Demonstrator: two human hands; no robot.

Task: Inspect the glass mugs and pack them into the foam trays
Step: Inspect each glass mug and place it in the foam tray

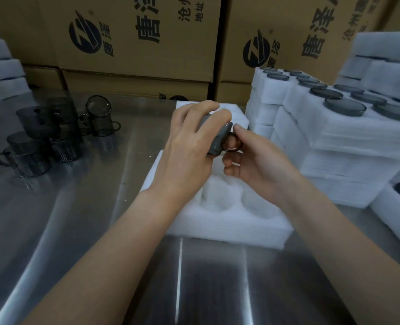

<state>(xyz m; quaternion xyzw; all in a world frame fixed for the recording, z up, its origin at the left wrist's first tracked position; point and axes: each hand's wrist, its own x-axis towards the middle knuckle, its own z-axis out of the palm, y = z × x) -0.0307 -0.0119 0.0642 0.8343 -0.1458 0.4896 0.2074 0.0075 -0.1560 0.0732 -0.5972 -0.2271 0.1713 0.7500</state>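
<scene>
Inspection step: left hand gripped the mug body, right hand pinched its handle, above the foam tray; next move probably needs lowering it into a pocket.

I work at a warehouse packing bench. Printed cartons are stacked at the far side, with foam trays piled on the right.

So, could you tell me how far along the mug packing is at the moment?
Done: filled trays, dark glass showing, stacked on the right. In hand: one mug, left hand round its body, right hand pinching its handle, above an open tray whose visible pockets are empty. Left: that tray, plus the loose mugs standing far left.
</scene>
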